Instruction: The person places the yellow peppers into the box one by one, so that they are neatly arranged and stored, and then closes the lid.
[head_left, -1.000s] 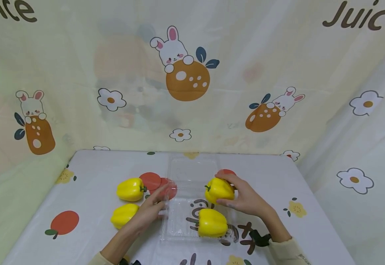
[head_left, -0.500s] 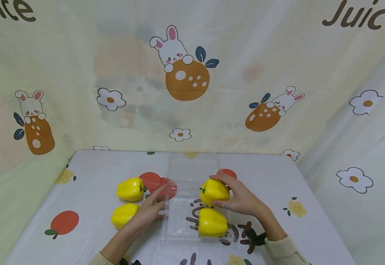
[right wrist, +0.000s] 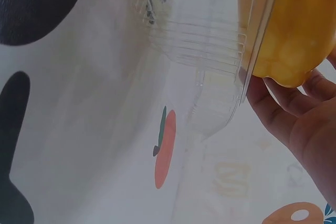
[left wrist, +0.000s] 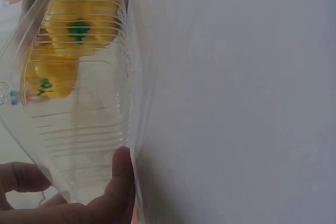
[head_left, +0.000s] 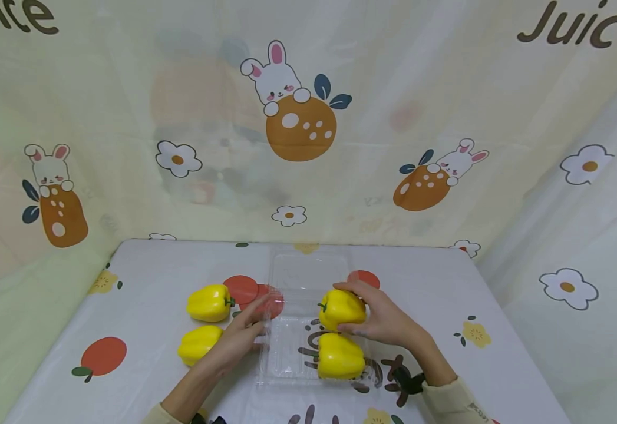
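Since a second ago the right hand (head_left: 382, 321) has carried its yellow pepper (head_left: 341, 308) leftward, from the far right rim of the clear plastic tray (head_left: 287, 353) to a spot over the tray's far half, just behind the second pepper (head_left: 340, 355) that already lies in the near half. Its fingers are curled round the fruit, thumb on the near side and fingertips over the top. The left hand (head_left: 239, 338) has not shifted: it steadies the tray's left wall, thumb (left wrist: 122, 182) against the rim, the other fingers loosely bent beside it. I judge this the setting-down of the second pepper; the next move calls for lowering it to the floor of the tray without knocking its neighbour, then letting go. Two more peppers (head_left: 210, 303) (head_left: 198, 344) lie outside the left fingers. Whether the held pepper already touches the tray floor cannot be told; the wrist views show only ribbed plastic and blurred yellow.
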The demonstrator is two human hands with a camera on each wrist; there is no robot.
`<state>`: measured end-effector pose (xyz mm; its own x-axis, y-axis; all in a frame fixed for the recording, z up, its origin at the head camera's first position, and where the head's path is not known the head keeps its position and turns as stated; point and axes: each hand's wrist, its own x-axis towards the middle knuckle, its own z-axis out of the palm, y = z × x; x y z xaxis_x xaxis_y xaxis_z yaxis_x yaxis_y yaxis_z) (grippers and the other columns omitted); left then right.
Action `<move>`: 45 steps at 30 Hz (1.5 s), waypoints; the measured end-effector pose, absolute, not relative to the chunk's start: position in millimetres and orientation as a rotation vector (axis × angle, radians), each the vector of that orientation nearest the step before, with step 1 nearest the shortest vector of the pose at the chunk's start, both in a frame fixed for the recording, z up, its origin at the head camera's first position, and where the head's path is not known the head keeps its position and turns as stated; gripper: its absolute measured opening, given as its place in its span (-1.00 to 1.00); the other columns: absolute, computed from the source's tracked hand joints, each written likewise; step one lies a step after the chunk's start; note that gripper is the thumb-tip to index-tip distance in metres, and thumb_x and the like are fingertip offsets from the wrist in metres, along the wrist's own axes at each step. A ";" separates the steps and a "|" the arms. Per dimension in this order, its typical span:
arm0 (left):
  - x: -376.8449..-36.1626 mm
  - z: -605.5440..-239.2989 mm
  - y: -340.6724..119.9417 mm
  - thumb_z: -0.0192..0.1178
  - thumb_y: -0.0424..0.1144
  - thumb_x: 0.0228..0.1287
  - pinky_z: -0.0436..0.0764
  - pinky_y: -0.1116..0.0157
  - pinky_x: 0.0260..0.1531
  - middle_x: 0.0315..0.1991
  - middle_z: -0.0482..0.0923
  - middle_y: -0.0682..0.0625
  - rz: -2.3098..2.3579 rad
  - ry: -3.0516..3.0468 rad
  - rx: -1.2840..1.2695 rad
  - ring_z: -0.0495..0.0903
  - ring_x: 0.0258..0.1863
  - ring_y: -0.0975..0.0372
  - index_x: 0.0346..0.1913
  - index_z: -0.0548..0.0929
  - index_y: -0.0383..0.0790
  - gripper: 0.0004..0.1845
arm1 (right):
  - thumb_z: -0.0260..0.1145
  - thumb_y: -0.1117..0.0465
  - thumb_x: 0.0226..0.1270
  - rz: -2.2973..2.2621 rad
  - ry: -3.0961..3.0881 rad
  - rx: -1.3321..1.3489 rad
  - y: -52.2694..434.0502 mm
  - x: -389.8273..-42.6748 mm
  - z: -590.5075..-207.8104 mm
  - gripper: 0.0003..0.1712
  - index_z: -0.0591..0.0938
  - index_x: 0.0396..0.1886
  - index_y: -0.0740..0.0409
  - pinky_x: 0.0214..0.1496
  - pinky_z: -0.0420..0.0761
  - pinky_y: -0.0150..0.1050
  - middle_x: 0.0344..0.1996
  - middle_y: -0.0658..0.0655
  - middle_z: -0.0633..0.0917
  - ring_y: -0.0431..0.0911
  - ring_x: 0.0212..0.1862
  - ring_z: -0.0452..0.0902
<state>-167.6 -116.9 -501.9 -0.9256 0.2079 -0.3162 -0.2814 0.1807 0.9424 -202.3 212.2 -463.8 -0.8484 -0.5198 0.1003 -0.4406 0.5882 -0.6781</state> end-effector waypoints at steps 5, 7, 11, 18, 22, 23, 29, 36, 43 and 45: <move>-167.9 -501.9 -117.0 -0.01 -0.33 0.56 0.74 0.06 0.13 0.52 0.35 -0.27 1.792 2.082 -0.063 0.52 0.19 -0.04 0.64 0.27 0.28 -0.30 | 0.64 0.02 0.21 -1.110 2.684 -0.813 211.0 -202.0 -464.6 -0.12 0.47 0.50 -0.05 0.38 0.67 0.08 0.37 0.03 0.61 -0.03 0.25 0.60; -167.7 -501.7 -116.9 0.00 -0.33 0.56 0.74 0.05 0.13 0.52 0.35 -0.27 1.797 2.080 -0.066 0.52 0.20 -0.04 0.64 0.27 0.28 -0.30 | 0.64 0.02 0.22 -1.114 2.674 -0.816 211.1 -202.1 -465.2 -0.12 0.47 0.50 -0.04 0.39 0.65 0.12 0.37 0.05 0.61 0.00 0.26 0.60; -167.2 -501.8 -116.5 0.01 -0.34 0.55 0.75 0.01 0.12 0.51 0.37 -0.28 1.810 2.085 -0.079 0.53 0.18 -0.04 0.63 0.30 0.29 -0.30 | 0.64 0.03 0.21 -1.119 2.666 -0.816 211.2 -202.7 -466.2 -0.11 0.46 0.50 -0.03 0.40 0.64 0.12 0.38 0.06 0.61 0.00 0.28 0.60; -168.1 -502.6 -116.0 0.00 -0.35 0.54 0.74 0.02 0.11 0.50 0.38 -0.26 1.817 2.077 -0.076 0.53 0.16 -0.03 0.64 0.29 0.27 -0.29 | 0.66 0.00 0.19 -1.117 2.670 -0.809 211.8 -202.8 -466.2 -0.13 0.48 0.46 -0.01 0.34 0.68 -0.08 0.31 0.03 0.65 -0.06 0.19 0.60; -169.0 -502.4 -116.5 -0.02 -0.38 0.53 0.74 0.02 0.12 0.50 0.35 -0.30 1.833 2.039 -0.068 0.53 0.18 -0.06 0.65 0.27 0.22 -0.28 | 0.66 0.01 0.19 -1.132 2.658 -0.795 212.2 -201.7 -466.0 -0.13 0.49 0.46 0.01 0.34 0.68 -0.01 0.31 0.04 0.65 -0.05 0.19 0.60; -169.0 -502.2 -116.6 -0.02 -0.38 0.53 0.74 0.02 0.13 0.50 0.35 -0.30 1.839 2.029 -0.069 0.53 0.18 -0.07 0.65 0.27 0.22 -0.28 | 0.66 0.01 0.19 -1.135 2.656 -0.793 212.3 -201.6 -466.0 -0.13 0.49 0.46 0.02 0.34 0.68 0.01 0.31 0.04 0.65 -0.05 0.19 0.60; -169.3 -501.4 -116.4 -0.01 -0.37 0.52 0.73 -0.04 0.16 0.53 0.35 -0.30 1.848 2.039 -0.056 0.54 0.19 -0.07 0.65 0.27 0.18 -0.29 | 0.67 0.00 0.18 -1.152 2.646 -0.785 212.6 -203.2 -466.8 -0.14 0.51 0.45 -0.01 0.33 0.68 0.00 0.30 0.03 0.66 -0.05 0.18 0.60; -168.4 -503.7 -116.4 0.00 -0.37 0.53 0.74 -0.01 0.10 0.51 0.37 -0.28 1.849 2.066 -0.046 0.51 0.14 -0.04 0.64 0.30 0.21 -0.30 | 0.67 -0.01 0.17 -1.180 2.631 -0.799 213.3 -204.9 -471.8 -0.16 0.51 0.43 -0.04 0.31 0.68 -0.06 0.27 0.02 0.66 -0.07 0.15 0.59; -168.9 -503.1 -116.3 0.01 -0.37 0.52 0.74 0.02 0.08 0.50 0.37 -0.28 1.841 2.069 -0.066 0.51 0.14 -0.03 0.65 0.29 0.20 -0.29 | 0.67 0.00 0.18 -1.199 2.619 -0.795 212.9 -205.7 -476.2 -0.18 0.51 0.41 -0.05 0.28 0.67 -0.22 0.24 0.01 0.66 -0.07 0.14 0.58; -169.4 -502.8 -116.5 0.00 -0.37 0.53 0.74 0.01 0.10 0.52 0.36 -0.29 1.848 2.054 -0.059 0.51 0.16 -0.05 0.65 0.28 0.19 -0.29 | 0.67 0.00 0.18 -1.194 2.621 -0.793 212.8 -205.8 -476.4 -0.18 0.51 0.40 -0.06 0.28 0.67 -0.22 0.24 0.01 0.66 -0.07 0.13 0.58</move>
<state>-169.4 -116.5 -502.8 -0.9286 0.2160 -0.3019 -0.2775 0.1363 0.9510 -205.8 212.8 -476.4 -0.8482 -0.5242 0.0759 -0.4014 0.5425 -0.7379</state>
